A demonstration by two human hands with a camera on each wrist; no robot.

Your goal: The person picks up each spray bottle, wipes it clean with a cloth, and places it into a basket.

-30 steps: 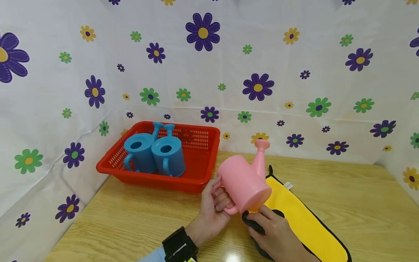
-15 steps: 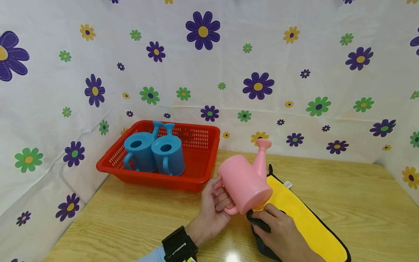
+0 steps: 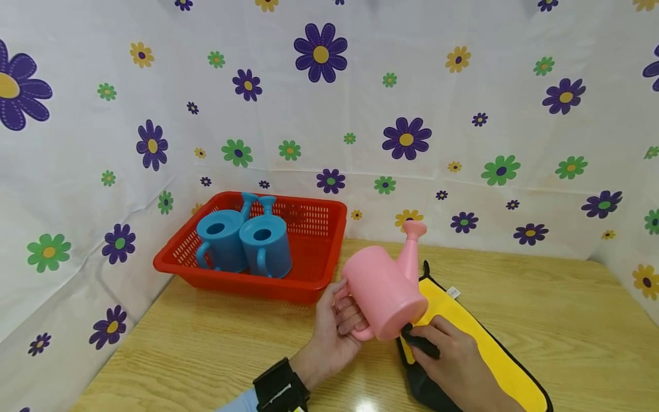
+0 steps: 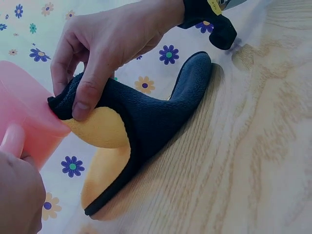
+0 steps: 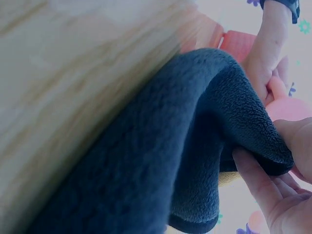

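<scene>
A pink toy watering can (image 3: 383, 292) is tilted above the table, its spout pointing up and its base turned toward the right front. My left hand (image 3: 334, 326) grips it by the handle. My right hand (image 3: 453, 352) pinches the edge of a yellow cloth with a dark grey fleecy back (image 3: 479, 337). In the left wrist view the folded corner of the cloth (image 4: 161, 112) meets the can's base, while the rest of it drapes down to the table. The right wrist view is largely filled by the grey side (image 5: 195, 122).
A red plastic basket (image 3: 247, 286) stands at the back left with two blue watering cans (image 3: 265, 246) in its left half. Behind the wooden table (image 3: 206, 343) hangs a white sheet printed with flowers (image 3: 355, 86).
My right hand has slid a little to the right and up along the can's base, pulling the pinched cloth with it. The can and my left hand stay nearly still.
</scene>
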